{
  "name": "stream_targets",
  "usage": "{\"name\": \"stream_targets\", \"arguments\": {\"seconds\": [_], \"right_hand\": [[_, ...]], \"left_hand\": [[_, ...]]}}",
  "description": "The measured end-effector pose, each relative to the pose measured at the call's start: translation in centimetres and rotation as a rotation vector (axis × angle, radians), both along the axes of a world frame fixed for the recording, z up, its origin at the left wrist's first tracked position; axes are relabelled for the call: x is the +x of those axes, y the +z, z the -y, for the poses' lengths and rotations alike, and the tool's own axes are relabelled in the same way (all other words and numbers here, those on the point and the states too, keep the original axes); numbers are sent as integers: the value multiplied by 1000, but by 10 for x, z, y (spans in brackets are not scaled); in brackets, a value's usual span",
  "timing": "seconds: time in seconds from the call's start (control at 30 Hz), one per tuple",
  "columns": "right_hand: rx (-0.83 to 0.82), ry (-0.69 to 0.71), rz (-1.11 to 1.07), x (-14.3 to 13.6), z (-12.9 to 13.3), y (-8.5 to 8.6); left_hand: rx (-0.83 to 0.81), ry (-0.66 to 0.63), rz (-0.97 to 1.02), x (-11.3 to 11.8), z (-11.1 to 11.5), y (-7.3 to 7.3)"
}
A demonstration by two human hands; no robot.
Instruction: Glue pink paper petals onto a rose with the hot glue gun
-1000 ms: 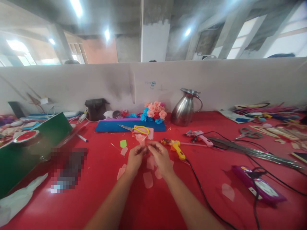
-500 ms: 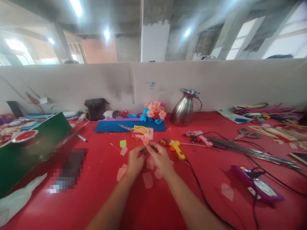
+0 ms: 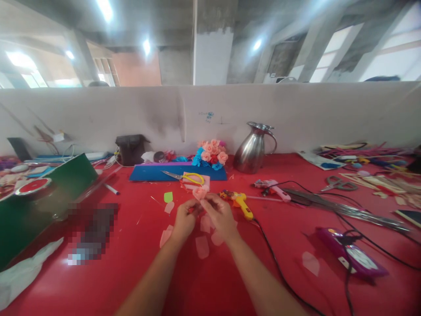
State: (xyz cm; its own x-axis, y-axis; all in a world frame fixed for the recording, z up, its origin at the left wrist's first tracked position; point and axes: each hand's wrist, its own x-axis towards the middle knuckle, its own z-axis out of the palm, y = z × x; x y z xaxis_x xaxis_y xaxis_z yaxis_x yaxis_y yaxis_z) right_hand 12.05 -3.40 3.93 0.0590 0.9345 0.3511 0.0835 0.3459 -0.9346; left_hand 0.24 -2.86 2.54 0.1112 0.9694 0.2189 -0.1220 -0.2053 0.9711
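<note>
Both hands meet over the middle of the red table around a small pink paper flower (image 3: 199,193). My left hand (image 3: 186,218) is closed, its fingertips at the flower's base. My right hand (image 3: 219,215) pinches the flower from the other side, thumb towards me. Loose pink paper petals (image 3: 202,247) lie below and beside the hands. A green paper piece (image 3: 168,197) is left of them. Just to the right rests a yellow glue gun (image 3: 242,205). Beyond the flower, yellow-handled scissors (image 3: 194,177) lie on a blue sheet (image 3: 148,173).
A bunch of pink and blue paper flowers (image 3: 212,154) sits at the back beside a steel jug (image 3: 251,149). To the right are a pink glue gun (image 3: 279,192), grey scissors (image 3: 342,183) and a purple power strip (image 3: 351,254) with cables. A green board (image 3: 49,197) stands left.
The pink flower has tipped and dropped slightly between my fingers and looks wider. My hands stay in nearly the same place.
</note>
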Motion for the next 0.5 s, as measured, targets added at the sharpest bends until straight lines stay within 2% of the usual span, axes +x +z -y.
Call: {"name": "stream_targets", "arguments": {"seconds": [0.1, 0.23, 0.37, 0.5], "right_hand": [[28, -23, 40, 0, 1, -1], [57, 25, -10, -1, 2, 2], [2, 130, -210, -1, 0, 3], [-111, 277, -475, -3, -5, -4]], "left_hand": [[15, -6, -43, -1, -1, 0], [22, 29, -22, -5, -2, 2], [61, 125, 59, -8, -2, 4], [88, 51, 139, -8, -1, 10]]}}
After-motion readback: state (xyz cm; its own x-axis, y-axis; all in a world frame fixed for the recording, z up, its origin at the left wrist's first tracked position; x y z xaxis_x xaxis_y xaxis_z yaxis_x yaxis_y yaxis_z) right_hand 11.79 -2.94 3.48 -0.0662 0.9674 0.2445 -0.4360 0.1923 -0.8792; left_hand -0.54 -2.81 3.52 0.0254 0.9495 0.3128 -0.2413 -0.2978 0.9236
